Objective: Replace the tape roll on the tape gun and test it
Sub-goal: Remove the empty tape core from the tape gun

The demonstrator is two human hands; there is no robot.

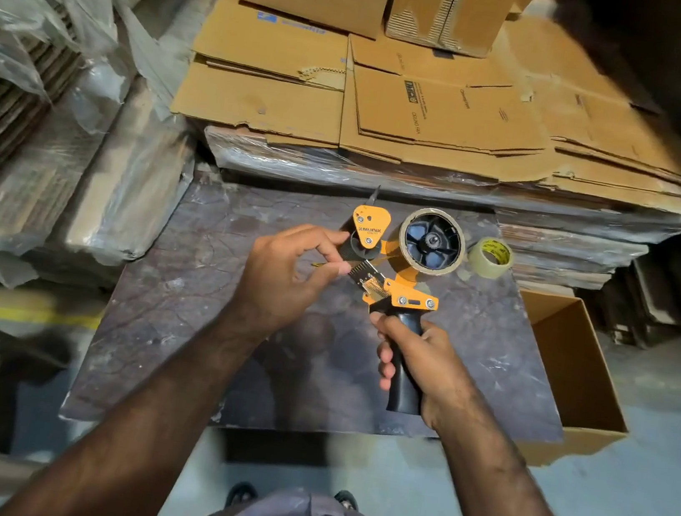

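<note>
An orange and black tape gun is held above the dark table. My right hand grips its black handle. A thin brown tape roll sits on the gun's black hub. A strip of tape runs from the roll toward the roller at the front. My left hand pinches the end of this tape strip beside the toothed metal blade. A second, smaller clear tape roll lies on the table just right of the gun.
An open cardboard box stands at the table's right edge. Flattened cartons are stacked on plastic-wrapped bundles behind the table. More wrapped cardboard bundles crowd the left side. The floor lies below the table's near edge.
</note>
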